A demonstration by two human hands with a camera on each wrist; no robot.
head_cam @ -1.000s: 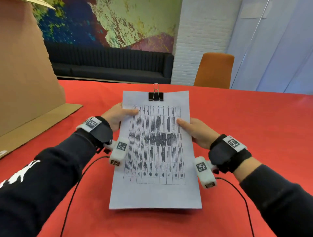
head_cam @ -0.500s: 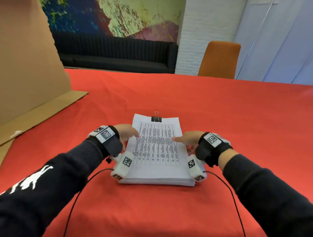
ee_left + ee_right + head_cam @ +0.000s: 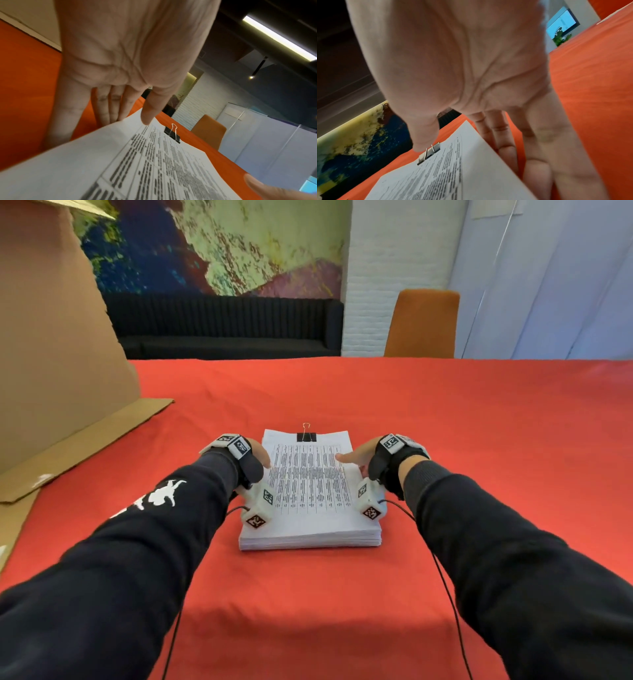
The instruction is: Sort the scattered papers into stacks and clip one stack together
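A thick stack of printed papers [image 3: 310,513] lies flat on the red table [image 3: 479,440]. A black binder clip [image 3: 306,436] grips the middle of its far edge. My left hand [image 3: 261,456] stands at the stack's left edge, fingers straight down along the side and thumb tip on the top sheet. My right hand [image 3: 354,457] mirrors it at the right edge. The left wrist view shows the left hand [image 3: 128,116], the top sheet [image 3: 120,169] and the clip [image 3: 172,133]. In the right wrist view the right hand [image 3: 479,121] has straight fingers beside the sheet [image 3: 453,175], near the clip [image 3: 429,154].
A tall cardboard sheet [image 3: 51,337] leans at the left, with a flat cardboard flap [image 3: 85,436] on the table beside it. An orange chair [image 3: 423,323] and a black sofa [image 3: 222,326] stand beyond the far edge. Thin cables [image 3: 445,577] trail from my wrists.
The clipped stack, held up and tilted toward me a second ago, has come down flat on the table. Both hands have slid out to its side edges.
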